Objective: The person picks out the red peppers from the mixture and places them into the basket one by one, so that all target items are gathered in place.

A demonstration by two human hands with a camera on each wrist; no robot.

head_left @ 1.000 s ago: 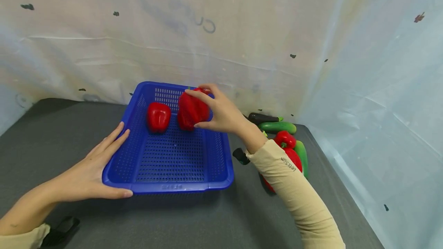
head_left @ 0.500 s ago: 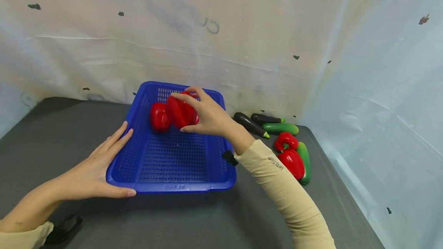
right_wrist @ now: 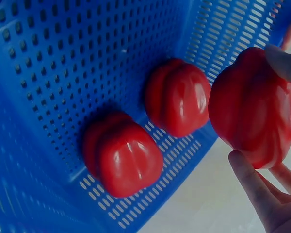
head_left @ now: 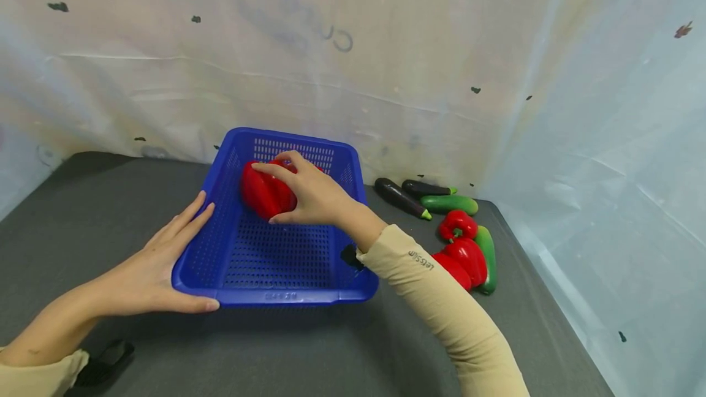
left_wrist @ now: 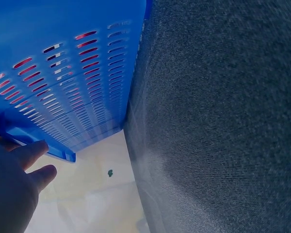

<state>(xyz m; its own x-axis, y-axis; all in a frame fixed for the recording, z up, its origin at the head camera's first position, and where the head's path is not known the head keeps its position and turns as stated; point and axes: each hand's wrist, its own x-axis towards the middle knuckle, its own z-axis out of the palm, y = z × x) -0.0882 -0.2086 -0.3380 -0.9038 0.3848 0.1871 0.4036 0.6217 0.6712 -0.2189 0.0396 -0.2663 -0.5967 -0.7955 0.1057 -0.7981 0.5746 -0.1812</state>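
Observation:
My right hand (head_left: 314,196) grips a red bell pepper (head_left: 261,192), which hangs over the far left part of a blue perforated basket (head_left: 278,296). Its thumb and fingertips lie on either side of the pepper. In the right wrist view, one bell pepper (right_wrist: 131,160) and another bell pepper (right_wrist: 179,102) lie inside the basket; from the head, the right hand and the held pepper mostly hide them. My left hand (head_left: 157,268) spans the basket's near left corner, with its thumb along the front rim and its fingers spread straight against the left side.
To the right of the basket lie two eggplants (head_left: 401,198), a cucumber (head_left: 449,204) and another cucumber (head_left: 486,259). Several red bell peppers (head_left: 466,259) sit beside them, partly behind the right sleeve (head_left: 441,299). Plastic sheeting (head_left: 386,48) rises behind the grey table (head_left: 265,354).
My right hand has carried the held bell pepper leftward and lower across the basket, over the spot where another pepper showed. My left hand has stayed at the basket's corner.

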